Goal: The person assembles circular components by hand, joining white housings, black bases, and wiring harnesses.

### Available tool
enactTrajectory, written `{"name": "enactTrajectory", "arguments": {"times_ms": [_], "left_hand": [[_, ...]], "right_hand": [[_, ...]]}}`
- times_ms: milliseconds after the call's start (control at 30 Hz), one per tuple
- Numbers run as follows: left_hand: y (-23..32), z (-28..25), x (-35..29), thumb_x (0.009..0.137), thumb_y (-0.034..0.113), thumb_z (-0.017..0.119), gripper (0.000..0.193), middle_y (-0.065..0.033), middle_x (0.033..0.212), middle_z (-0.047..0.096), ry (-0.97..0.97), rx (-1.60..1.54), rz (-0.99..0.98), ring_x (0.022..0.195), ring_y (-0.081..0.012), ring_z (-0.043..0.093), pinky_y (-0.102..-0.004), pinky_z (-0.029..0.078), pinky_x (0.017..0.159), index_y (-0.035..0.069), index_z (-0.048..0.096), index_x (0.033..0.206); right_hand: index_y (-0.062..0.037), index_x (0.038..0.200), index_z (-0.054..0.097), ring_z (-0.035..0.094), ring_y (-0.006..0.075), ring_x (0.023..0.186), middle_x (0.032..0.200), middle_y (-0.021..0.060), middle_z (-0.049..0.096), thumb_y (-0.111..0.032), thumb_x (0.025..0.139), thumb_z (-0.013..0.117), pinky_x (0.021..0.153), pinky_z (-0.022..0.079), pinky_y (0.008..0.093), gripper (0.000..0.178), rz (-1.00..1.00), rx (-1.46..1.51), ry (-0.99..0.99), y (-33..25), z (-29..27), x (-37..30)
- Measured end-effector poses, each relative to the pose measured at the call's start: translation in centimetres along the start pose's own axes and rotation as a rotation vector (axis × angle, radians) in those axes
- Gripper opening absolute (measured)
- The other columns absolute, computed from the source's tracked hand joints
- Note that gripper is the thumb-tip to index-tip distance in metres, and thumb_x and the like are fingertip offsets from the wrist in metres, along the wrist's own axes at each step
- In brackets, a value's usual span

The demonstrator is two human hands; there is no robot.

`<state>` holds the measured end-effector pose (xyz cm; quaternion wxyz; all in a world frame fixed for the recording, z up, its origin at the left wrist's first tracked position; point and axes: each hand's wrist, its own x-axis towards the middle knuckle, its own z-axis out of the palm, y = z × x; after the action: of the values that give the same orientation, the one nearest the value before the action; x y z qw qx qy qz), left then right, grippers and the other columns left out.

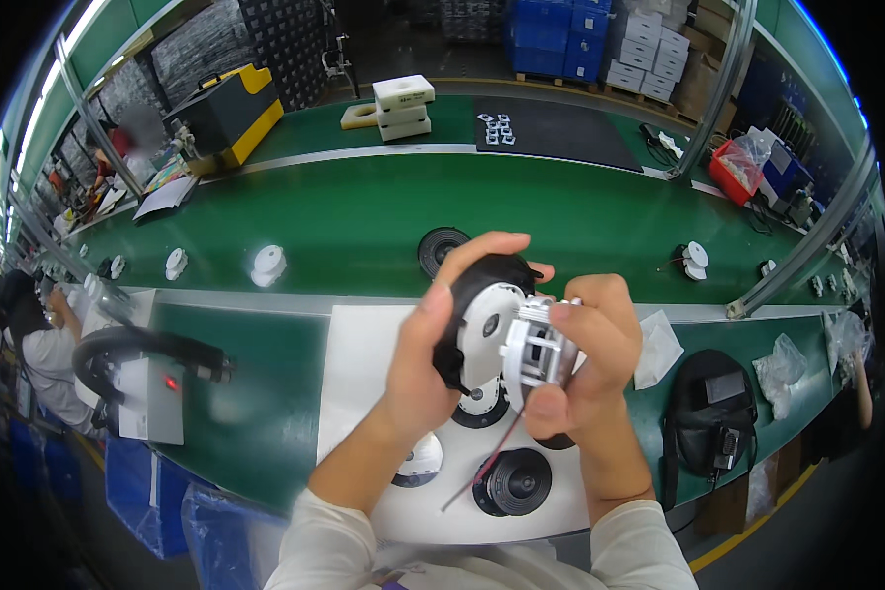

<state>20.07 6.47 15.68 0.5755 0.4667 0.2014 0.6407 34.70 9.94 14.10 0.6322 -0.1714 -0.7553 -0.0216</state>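
Note:
My left hand [415,369] grips a round black housing [470,285] from its left side, its white inner face turned toward the right. Close beside that face, my right hand [608,349] pinches a white plastic frame-like part [535,346]. The two parts look nearly in contact; whether they touch is unclear. A thin dark red wire [487,467] trails down from the white part. On the white mat [354,364] below lie a black ribbed round housing [517,482] and a white-faced disc [424,460]. Another black-and-white round piece [484,405] is partly hidden by my hands.
Beyond the mat, a green conveyor [354,216] carries white discs [268,265] and a black round part [439,248]. A white box with a black hose [152,398] stands left; a black bag [710,413] and a plastic bag [785,374] lie right. A person [44,344] sits far left.

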Motion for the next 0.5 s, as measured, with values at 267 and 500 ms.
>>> {"name": "enactTrajectory", "arguments": {"times_ms": [267,500], "left_hand": [[-0.43,-0.43,-0.88,0.099,0.053,0.033,0.068,-0.0163,0.134,0.044,-0.115,0.245,0.118,0.123,-0.022,0.045,-0.0332,0.032,0.106,0.0,0.038,0.142],[-0.52,-0.29,-1.15,0.099,0.058,0.033,0.074,-0.0167,0.14,0.042,-0.129,0.321,0.154,0.125,-0.0253,0.044,-0.0353,0.032,0.107,-0.002,0.037,0.142]], "right_hand": [[-0.0115,0.095,0.066,0.05,0.0228,0.066,0.087,0.0114,0.055,-0.051,0.078,0.061,0.057,0.028,0.0352,0.044,-0.03,-0.221,-0.066,-0.63,0.56,-0.02],[-0.0111,0.097,0.065,0.047,0.0214,0.063,0.089,0.012,0.055,-0.056,0.085,0.054,0.057,0.026,0.0353,0.047,-0.047,-0.247,-0.052,-0.98,0.55,-0.3]]}}
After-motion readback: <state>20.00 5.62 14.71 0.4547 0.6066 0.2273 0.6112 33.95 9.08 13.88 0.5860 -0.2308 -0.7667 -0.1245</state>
